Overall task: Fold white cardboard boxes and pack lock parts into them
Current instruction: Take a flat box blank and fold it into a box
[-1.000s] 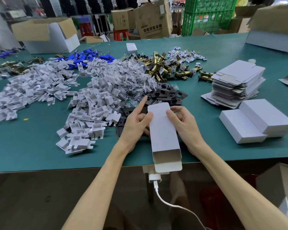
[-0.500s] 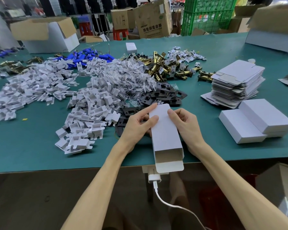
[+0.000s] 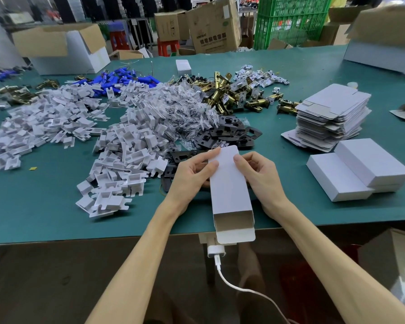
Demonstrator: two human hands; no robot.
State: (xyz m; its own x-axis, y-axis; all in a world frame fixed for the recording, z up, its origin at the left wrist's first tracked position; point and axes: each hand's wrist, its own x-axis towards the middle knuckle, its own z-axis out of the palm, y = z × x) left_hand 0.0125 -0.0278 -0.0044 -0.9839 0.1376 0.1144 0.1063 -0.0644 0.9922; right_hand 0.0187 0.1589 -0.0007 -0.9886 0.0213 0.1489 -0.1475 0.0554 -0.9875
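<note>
A few closed boxes (image 3: 360, 169) are set aside at right, flat blanks (image 3: 332, 113) are stacked unfolded, and one open, unfilled box (image 3: 229, 183) is gripped at the table (image 3: 56, 218) edge by left hand (image 3: 192, 174) and right hand (image 3: 260, 176).

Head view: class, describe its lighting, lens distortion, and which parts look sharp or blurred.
Head view, light: even and soft, only a faint shadow on the table beside the white box. Head view, distortion: wide-angle stretch lengthens the forearms toward the bottom corners. Head view, focus: the white box, gripped by left hand and right hand, is sharp; blue parts at the far left edge are smeared.
</note>
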